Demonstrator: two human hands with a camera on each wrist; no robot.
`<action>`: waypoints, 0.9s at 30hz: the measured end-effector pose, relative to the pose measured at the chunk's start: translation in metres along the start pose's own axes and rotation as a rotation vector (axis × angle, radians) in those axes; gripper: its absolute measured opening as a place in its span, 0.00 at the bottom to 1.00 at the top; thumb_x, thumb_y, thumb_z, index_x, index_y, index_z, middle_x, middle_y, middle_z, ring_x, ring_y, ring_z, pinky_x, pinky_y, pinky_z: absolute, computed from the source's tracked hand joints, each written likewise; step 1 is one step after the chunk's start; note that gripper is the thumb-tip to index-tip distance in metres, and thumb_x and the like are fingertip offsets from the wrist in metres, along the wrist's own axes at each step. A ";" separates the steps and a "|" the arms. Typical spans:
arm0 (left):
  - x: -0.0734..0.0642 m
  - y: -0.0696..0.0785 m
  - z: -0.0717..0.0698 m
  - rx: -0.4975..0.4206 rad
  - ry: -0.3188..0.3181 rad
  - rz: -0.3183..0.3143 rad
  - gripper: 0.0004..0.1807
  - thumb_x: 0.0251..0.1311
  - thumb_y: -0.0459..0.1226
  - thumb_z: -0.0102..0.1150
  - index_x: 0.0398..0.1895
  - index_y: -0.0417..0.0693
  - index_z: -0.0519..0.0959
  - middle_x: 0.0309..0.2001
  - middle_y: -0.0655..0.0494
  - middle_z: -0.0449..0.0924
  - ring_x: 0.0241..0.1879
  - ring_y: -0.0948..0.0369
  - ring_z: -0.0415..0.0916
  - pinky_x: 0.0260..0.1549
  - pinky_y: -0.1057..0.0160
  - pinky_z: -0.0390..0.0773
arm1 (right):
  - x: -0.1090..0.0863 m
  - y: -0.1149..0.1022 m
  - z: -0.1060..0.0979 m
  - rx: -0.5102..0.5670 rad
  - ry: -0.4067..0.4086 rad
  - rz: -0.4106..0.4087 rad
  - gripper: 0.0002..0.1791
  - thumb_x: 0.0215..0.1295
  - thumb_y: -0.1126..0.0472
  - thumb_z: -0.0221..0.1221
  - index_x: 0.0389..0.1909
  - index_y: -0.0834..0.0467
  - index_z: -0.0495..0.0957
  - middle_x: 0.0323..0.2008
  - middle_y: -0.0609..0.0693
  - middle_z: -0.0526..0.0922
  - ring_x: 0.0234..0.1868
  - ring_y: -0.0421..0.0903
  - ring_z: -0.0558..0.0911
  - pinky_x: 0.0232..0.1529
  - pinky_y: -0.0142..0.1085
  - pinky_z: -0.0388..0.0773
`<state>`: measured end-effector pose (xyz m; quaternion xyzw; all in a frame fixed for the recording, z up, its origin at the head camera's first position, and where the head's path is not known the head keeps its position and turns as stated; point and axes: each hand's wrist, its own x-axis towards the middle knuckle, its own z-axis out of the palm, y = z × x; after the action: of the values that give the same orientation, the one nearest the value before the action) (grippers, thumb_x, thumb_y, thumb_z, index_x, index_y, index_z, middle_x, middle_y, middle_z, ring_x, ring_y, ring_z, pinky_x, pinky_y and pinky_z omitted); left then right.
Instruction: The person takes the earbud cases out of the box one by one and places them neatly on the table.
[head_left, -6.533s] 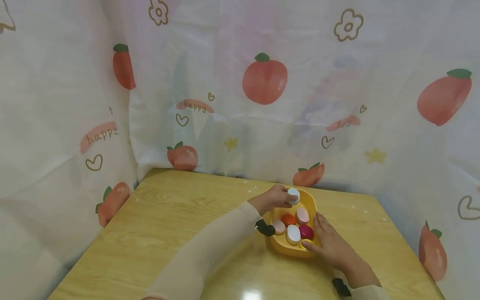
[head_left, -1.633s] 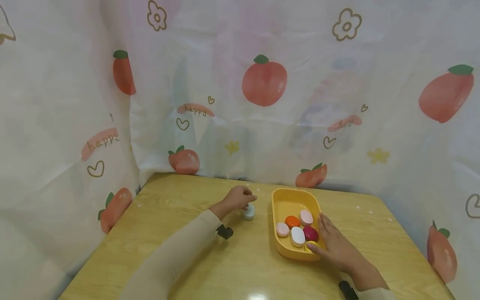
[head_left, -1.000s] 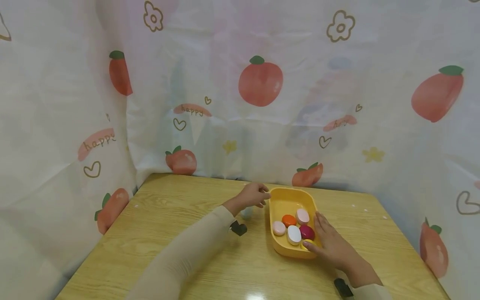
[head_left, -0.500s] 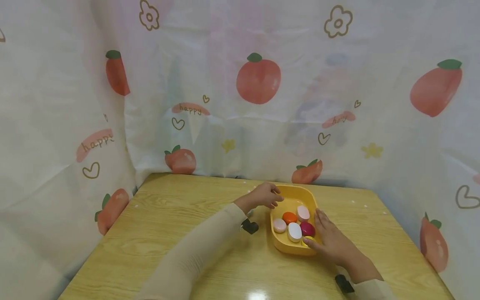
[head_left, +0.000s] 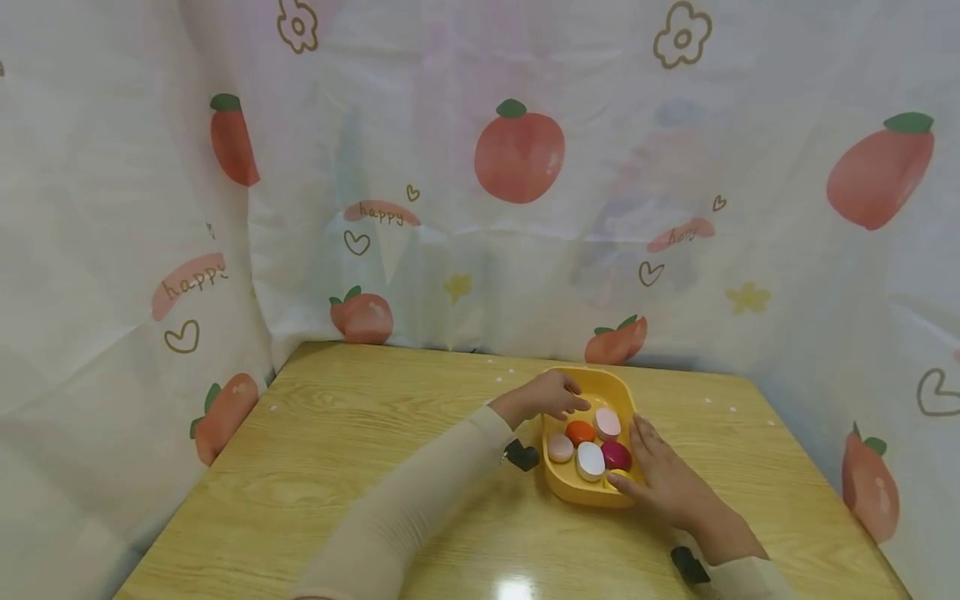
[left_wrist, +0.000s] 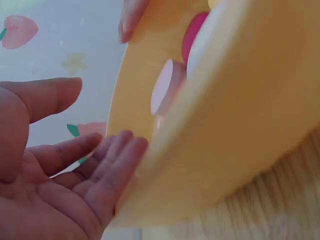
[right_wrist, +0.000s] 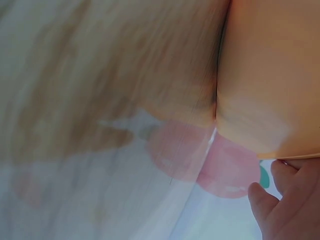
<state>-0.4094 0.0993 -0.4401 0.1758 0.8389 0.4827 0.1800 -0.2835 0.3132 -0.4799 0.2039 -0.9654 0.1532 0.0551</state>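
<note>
A yellow tray point(head_left: 585, 497) stands on the table, with smooth rounded pieces in its near half. Among them are an orange one point(head_left: 580, 432), a light pink oval point(head_left: 607, 423), a pale pink round one point(head_left: 560, 447), a white oval point(head_left: 590, 461), a magenta one point(head_left: 617, 456) and a yellow one point(head_left: 618, 478). Over the tray's far left rim reaches my left hand point(head_left: 546, 397), holding nothing; the left wrist view shows its thumb spread from its fingers. My right hand point(head_left: 670, 483) rests along the right rim, fingers straight, thumb over the edge beside the yellow piece.
The wooden table point(head_left: 337, 433) carries small white specks near its back edge. A printed fabric curtain point(head_left: 435, 250) hangs behind and on both sides. My left forearm point(head_left: 420, 500) crosses the table left of the tray.
My left hand set a white round piece on the table left of the tray, let go, and moved right over the tray. That piece is now hidden. My right hand stays at the rim.
</note>
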 end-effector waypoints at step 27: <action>0.004 0.012 0.035 0.363 -0.006 -0.146 0.29 0.48 0.49 0.75 0.49 0.43 0.79 0.34 0.57 0.75 0.31 0.59 0.71 0.34 0.64 0.77 | -0.003 0.005 0.006 0.026 0.016 0.023 0.52 0.66 0.35 0.55 0.70 0.75 0.52 0.74 0.67 0.46 0.72 0.66 0.48 0.66 0.62 0.53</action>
<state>-0.3952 0.1335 -0.4467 0.1457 0.9221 0.3086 0.1824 -0.2833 0.3163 -0.4875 0.1920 -0.9652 0.1679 0.0584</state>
